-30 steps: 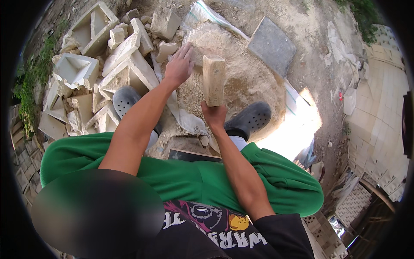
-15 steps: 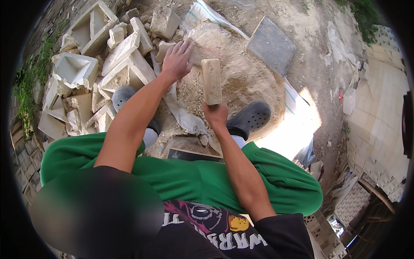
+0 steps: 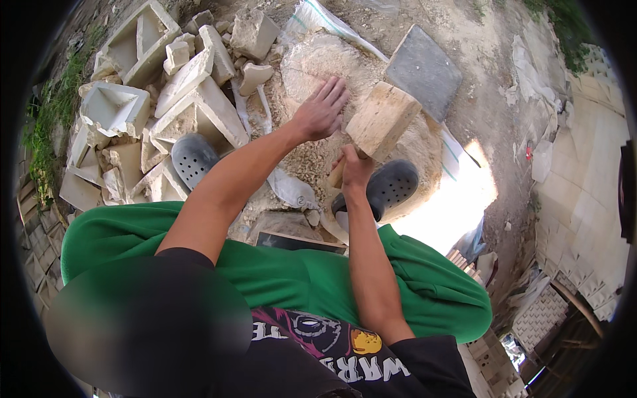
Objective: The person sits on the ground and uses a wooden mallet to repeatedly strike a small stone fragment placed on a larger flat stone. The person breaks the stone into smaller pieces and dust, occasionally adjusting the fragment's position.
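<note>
My right hand [image 3: 355, 168] grips the handle of a wooden mallet [image 3: 383, 121]. The block-shaped head is raised and tilts to the right, above the pale crushed rubble [image 3: 302, 162]. My left hand [image 3: 323, 110] is open over the same heap, palm down with fingers stretched out, just left of the mallet head. Nothing shows in it, though its underside is hidden. Beyond that hand lies a rounded, powdery pale patch [image 3: 312, 66]. A white woven sack [image 3: 292, 190] lies under the rubble, its edges showing around it.
Broken pale box-shaped castings [image 3: 116, 106] are piled on the left. A chunk [image 3: 255, 78] sits at the heap's left edge. At the far right of the heap lies a grey square slab [image 3: 424, 73]. My feet in grey clogs [image 3: 393, 184] flank the rubble.
My left hand has moved right, from beside the broken chunks to over the heap. The mallet has risen and tipped rightward in my right hand.
</note>
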Available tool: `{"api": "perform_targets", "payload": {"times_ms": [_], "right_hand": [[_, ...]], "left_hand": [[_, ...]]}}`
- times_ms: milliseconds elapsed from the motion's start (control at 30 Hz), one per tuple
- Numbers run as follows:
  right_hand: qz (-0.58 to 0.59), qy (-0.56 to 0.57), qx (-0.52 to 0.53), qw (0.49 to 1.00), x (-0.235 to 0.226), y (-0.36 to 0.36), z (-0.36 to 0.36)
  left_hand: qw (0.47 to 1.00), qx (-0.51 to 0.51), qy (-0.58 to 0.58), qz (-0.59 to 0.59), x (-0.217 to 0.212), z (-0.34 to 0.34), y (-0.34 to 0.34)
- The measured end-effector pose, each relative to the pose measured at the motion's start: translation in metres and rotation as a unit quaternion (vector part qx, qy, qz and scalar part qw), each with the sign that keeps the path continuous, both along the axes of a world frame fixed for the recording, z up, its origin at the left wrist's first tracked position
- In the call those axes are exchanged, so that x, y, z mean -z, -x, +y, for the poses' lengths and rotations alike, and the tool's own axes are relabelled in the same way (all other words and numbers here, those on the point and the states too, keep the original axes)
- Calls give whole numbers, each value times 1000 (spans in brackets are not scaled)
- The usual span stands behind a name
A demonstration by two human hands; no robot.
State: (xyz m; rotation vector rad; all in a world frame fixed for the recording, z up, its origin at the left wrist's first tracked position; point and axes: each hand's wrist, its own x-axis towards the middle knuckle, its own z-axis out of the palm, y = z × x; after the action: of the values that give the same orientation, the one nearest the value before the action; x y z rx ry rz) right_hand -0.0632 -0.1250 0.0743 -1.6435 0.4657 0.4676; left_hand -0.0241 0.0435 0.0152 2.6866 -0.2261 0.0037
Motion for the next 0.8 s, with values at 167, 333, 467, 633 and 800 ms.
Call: {"api": "perform_targets", "payload": {"times_ms": [167,333,467,633,800], "right_hand": [[-6,-8,65,998,-35,-51,-27],[15,-14,75,997,-33,-52,-29],[37,14,32,999,-35,-48,-22],[44,52,-7,998,-39,-46,-14],[-6,52,-90,995,-47,-54,10]], "left_hand": [[992,-62,60,-89,1,-2,-18],[975,-213,-41,-40,0,-6,-18],[982,110,154,6,8,-27,-15],[970,-234,6,-69,-8,-6,-20],[994,-38,102,18,11,-11,6]]}}
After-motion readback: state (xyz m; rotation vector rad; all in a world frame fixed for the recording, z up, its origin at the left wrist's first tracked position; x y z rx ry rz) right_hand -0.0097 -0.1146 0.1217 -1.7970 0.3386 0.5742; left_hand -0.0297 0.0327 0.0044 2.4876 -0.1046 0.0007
